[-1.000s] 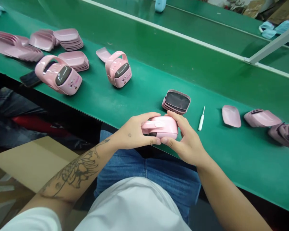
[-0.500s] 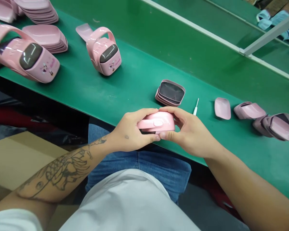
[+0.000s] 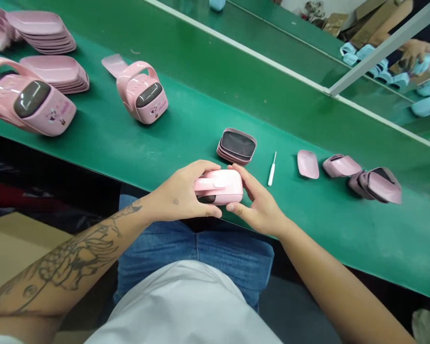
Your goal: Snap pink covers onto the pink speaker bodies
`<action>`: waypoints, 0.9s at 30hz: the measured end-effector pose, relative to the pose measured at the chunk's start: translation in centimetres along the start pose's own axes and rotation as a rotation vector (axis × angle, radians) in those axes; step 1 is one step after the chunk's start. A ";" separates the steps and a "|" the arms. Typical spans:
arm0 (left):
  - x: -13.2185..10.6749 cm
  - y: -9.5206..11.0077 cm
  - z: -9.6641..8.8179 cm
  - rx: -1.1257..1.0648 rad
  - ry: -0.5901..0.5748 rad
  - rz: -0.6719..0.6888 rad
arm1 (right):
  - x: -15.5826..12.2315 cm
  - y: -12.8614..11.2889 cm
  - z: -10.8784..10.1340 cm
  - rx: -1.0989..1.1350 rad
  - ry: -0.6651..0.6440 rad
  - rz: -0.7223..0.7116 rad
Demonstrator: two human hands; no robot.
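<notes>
At the near edge of the green bench, the left hand is gripping and the right hand is cupping opposite ends of the pink case, its long axis running left to right.

Thumbs parted, co-worker's hand in view

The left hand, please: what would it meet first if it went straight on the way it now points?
Beyond the pink device it holds, the left hand would likely meet the right hand first, though depth is hard to judge.
</notes>
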State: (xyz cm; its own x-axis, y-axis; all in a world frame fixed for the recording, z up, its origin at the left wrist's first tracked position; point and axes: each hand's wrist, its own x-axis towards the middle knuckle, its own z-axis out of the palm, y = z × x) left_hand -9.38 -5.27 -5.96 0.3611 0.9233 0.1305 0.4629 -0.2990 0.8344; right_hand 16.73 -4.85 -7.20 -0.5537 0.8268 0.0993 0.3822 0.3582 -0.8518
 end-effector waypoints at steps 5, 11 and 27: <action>-0.4 -0.3 1.5 0.052 0.142 0.191 | 0.3 0.7 1.2 0.019 0.070 -0.128; 0.5 0.1 1.3 0.075 0.193 0.207 | 0.6 0.7 2.4 0.028 0.227 -0.096; 0.6 -2.7 4.7 -0.116 -0.066 0.050 | -7.8 4.5 2.0 0.047 0.353 0.116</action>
State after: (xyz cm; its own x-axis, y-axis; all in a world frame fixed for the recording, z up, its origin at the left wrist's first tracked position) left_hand -6.61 -5.06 -10.69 0.4359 0.8889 0.1410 0.3476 -0.3108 0.8846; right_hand 21.35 -10.57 -12.85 -0.2160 0.9624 0.1647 0.3888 0.2395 -0.8896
